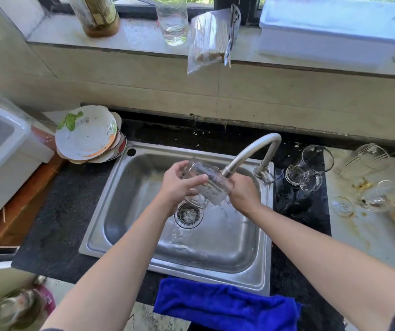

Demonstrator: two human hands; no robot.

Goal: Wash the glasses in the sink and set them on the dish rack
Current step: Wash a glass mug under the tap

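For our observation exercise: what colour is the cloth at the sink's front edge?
The cloth is bright blue; head view.

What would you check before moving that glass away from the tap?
1. Left hand and right hand both grip the glass: ok.
2. Water from the faucet reaches the glass: ok.
3. Glass rinsed clean: cannot tell.
4. Sink drain carries water away, no pooling: ok.
5. Free spot on the dish rack: cannot tell, no rack plainly in view.

Home kitchen: sink, stacked plates.
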